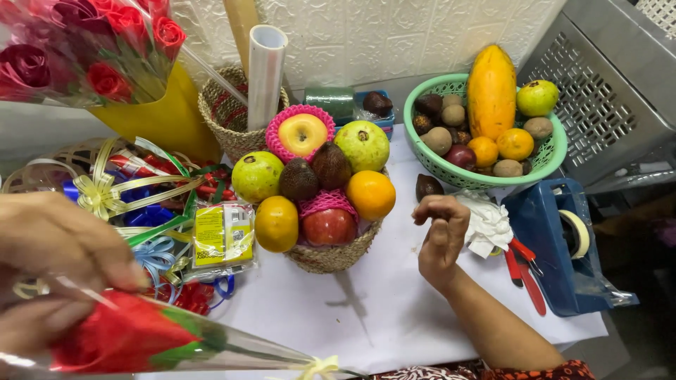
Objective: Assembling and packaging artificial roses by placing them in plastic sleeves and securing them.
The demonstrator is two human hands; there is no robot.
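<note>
My left hand (49,264) is close to the camera at the lower left and grips a red artificial rose (120,338) wrapped in a clear plastic cone with a cream ribbon at its stem. My right hand (440,236) hovers over the white paper (366,302), fingers curled shut, holding nothing I can see, just right of a woven basket (331,257). That basket is piled with guavas, oranges, avocados and apples in pink foam nets.
A green plastic basket (422,151) of mixed fruit with a papaya stands behind. A blue tape dispenser (556,239), red scissors (524,271), crumpled white tissue (486,225), ribbons and bows (134,204), a roll of clear film (264,74) and wrapped roses (84,49) surround the work area.
</note>
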